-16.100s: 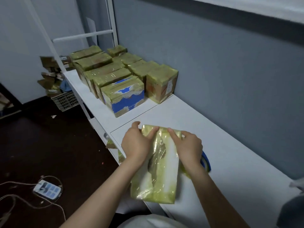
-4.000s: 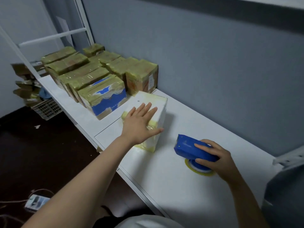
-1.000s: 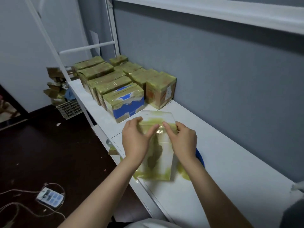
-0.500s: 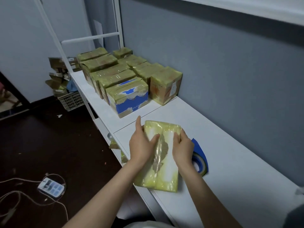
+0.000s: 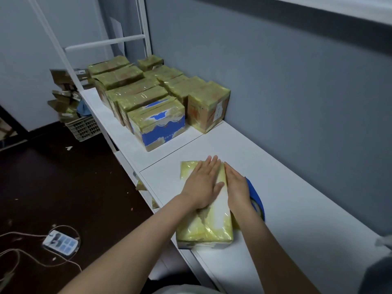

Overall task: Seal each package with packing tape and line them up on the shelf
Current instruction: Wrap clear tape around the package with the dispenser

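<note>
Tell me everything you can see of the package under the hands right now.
The package is a white, box-shaped parcel wrapped in glossy yellowish tape, wrinkled toward its near end. It lies flat on the white shelf, its near end at the shelf's front edge. The left hand presses flat on its top, fingers straight; the right hand lies flat along its right edge. A blue tape dispenser sits just right of it, partly hidden; contact cannot be told.

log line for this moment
left hand: flat on package | right hand: flat along its right edge | dispenser: right of package
</note>
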